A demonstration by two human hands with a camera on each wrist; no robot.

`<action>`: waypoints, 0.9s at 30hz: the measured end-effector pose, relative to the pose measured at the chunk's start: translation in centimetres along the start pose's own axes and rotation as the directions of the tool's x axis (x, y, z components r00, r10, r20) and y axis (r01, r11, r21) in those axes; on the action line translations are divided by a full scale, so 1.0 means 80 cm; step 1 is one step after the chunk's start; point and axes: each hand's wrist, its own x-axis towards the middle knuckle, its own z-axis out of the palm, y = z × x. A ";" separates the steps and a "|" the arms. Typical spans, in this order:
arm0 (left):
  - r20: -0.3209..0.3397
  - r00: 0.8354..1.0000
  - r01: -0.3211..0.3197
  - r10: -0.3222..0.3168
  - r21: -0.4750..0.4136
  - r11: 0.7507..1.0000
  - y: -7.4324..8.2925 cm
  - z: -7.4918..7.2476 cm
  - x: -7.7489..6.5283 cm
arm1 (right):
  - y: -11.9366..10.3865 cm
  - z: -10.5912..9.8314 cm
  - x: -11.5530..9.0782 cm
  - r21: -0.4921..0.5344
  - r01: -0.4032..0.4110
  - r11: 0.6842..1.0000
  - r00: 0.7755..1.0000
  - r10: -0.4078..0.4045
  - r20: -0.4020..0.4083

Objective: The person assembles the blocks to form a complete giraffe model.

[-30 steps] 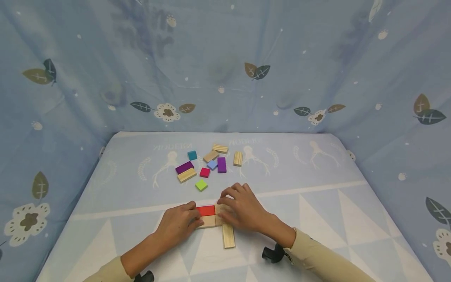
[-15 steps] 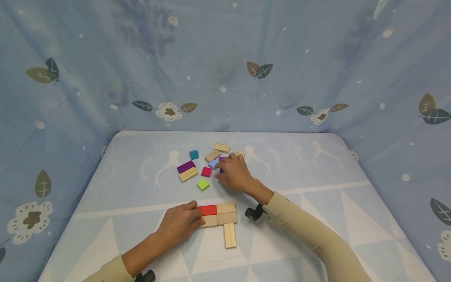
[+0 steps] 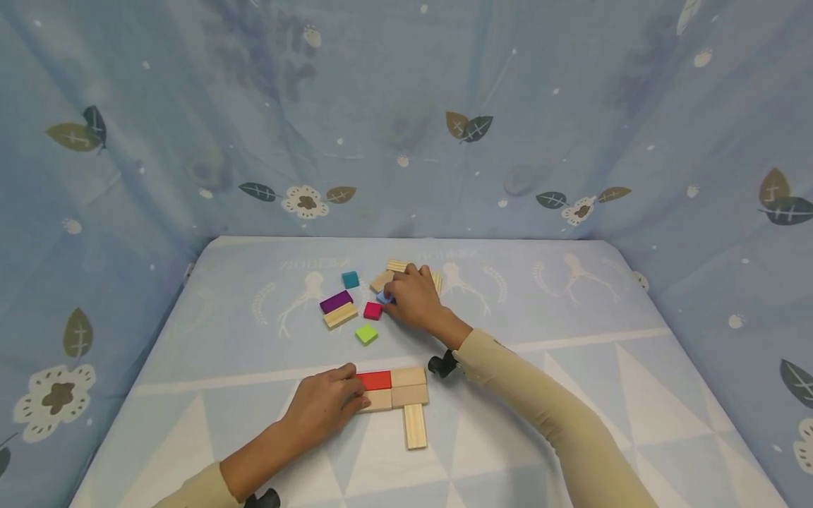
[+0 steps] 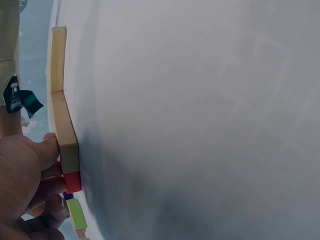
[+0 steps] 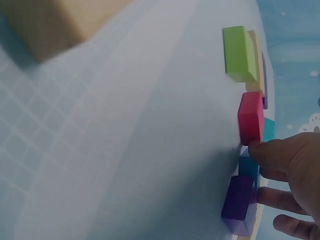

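My left hand (image 3: pixel 324 398) rests at the left end of a small arrangement of wooden blocks, fingertips on the red block (image 3: pixel 376 381) and thumb on the plain block (image 3: pixel 379 401) beside it. In the left wrist view that thumb touches the near plain block (image 4: pixel 65 125). Two more plain blocks (image 3: pixel 409 386) adjoin on the right, and another plain block (image 3: pixel 416 427) points toward me below them. Farther away, my right hand (image 3: pixel 416 300) reaches into the loose blocks. Its thumb is by the blue block (image 5: pixel 248 165), and its fingers touch the purple block (image 5: pixel 240 205), which the hand hides in the head view.
Around the right hand lie a crimson block (image 3: pixel 372 310), a green block (image 3: pixel 366 334), a teal block (image 3: pixel 350 279), and another purple block (image 3: pixel 335 302) against a plain block (image 3: pixel 341 315). More plain blocks (image 3: pixel 382 281) lie behind. A patterned cloth (image 3: pixel 406 141) hangs past the table.
My right hand has left the plain blocks in the arrangement and moved forward to the loose blocks, then slightly left over the purple one. The left hand stays in place.
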 end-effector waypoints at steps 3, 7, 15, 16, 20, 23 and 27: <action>-0.009 1.000 -0.011 0.011 -0.005 1.000 0.000 0.001 0.000 | 0.000 0.003 0.001 -0.003 -0.003 1.000 1.000 0.003 -0.008; -0.017 1.000 -0.020 0.020 -0.009 1.000 0.000 0.001 0.000 | 0.002 0.002 -0.003 0.029 -0.007 1.000 0.999 0.008 -0.043; -0.012 1.000 -0.016 0.016 -0.005 1.000 0.001 0.001 0.000 | 0.003 -0.028 -0.041 0.117 0.012 0.993 0.991 0.004 -0.132; -0.012 1.000 -0.016 0.016 -0.005 1.000 0.001 0.001 0.000 | 0.003 -0.031 -0.048 0.114 0.022 0.993 0.991 -0.007 -0.134; -0.015 1.000 -0.017 0.017 -0.002 1.000 0.001 0.001 0.000 | -0.002 -0.044 -0.079 0.134 0.077 0.988 0.988 -0.057 -0.146; -0.015 1.000 -0.014 0.014 0.003 1.000 0.001 0.000 0.000 | -0.006 -0.053 -0.098 0.154 0.132 0.979 0.979 -0.105 -0.176; -0.012 1.000 -0.017 0.017 0.005 1.000 0.000 0.000 0.001 | -0.012 -0.061 -0.122 0.166 0.204 0.965 0.961 -0.165 -0.222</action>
